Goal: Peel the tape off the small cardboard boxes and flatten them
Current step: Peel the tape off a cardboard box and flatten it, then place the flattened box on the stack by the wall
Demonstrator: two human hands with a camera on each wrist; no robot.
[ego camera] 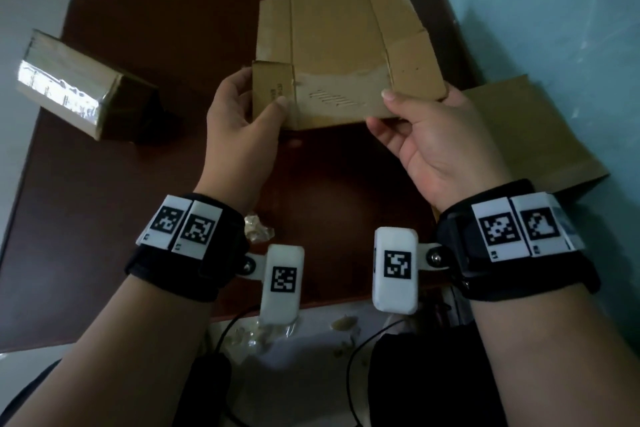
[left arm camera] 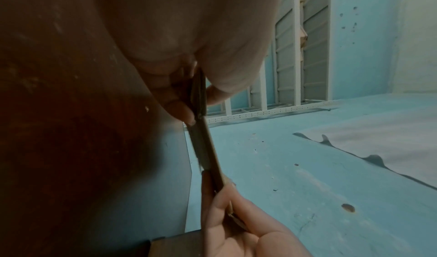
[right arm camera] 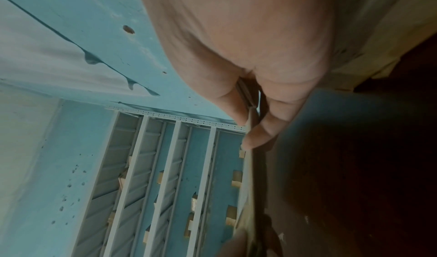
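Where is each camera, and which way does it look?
Head: worn on the head, looking down at the dark brown wooden table; both hands, left hand and right hand, hold the flattened brown cardboard box.
Left wrist: along the left hand at the box's edge.
Right wrist: along the right hand pinching that edge.
All three views share the box.

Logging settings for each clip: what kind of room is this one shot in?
Probably a storeroom or packing workroom, though that is a guess. Both hands hold a flattened cardboard box over a dark wooden table, a taped box waits at its left, and white metal shelving stands against blue-painted walls.
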